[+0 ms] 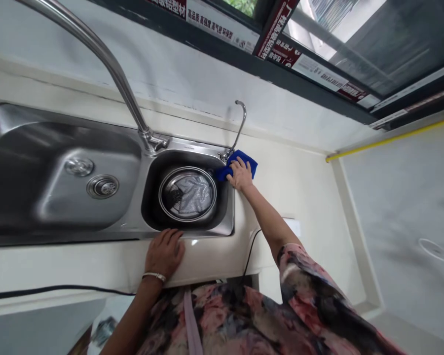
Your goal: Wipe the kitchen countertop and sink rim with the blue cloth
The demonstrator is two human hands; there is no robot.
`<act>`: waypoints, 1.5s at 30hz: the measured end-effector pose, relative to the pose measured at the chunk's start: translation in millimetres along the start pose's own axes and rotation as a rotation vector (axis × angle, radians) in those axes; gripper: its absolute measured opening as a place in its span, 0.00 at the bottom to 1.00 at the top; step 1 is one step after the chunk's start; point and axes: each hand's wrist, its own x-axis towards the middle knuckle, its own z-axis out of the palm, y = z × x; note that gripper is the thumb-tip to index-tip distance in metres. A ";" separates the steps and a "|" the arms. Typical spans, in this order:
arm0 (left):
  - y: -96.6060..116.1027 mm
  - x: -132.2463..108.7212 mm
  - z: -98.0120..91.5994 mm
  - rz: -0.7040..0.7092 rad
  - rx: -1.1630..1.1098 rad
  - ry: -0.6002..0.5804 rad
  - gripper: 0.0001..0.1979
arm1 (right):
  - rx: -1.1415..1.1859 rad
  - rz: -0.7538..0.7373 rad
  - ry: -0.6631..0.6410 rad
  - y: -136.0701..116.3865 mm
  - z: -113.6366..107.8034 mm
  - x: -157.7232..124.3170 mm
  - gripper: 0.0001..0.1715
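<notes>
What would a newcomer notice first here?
A bright blue cloth lies under the right hand at the far right corner of the stainless steel double sink, beside a thin curved tap. The left hand rests flat on the pale counter edge, before a round steel basket in the smaller bowl.

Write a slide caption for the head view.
Right hand presses a blue cloth beside the small tap at the sink corner; left hand rests on the counter edge.

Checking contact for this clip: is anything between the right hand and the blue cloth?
Nothing visible. The right hand lies straight on the cloth at the back corner of the sink; the small tap stands just beside it.
</notes>
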 end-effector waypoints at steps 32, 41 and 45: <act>-8.4 -1.6 6.2 0.062 -0.038 0.054 0.18 | 0.156 0.379 0.202 -34.0 46.9 -137.7 0.26; -9.8 -1.4 10.5 0.069 0.018 0.067 0.19 | 0.209 0.378 0.327 19.0 44.2 -33.2 0.30; -12.5 -2.4 11.5 0.084 0.030 0.046 0.19 | 0.185 0.394 0.316 36.5 41.8 15.1 0.30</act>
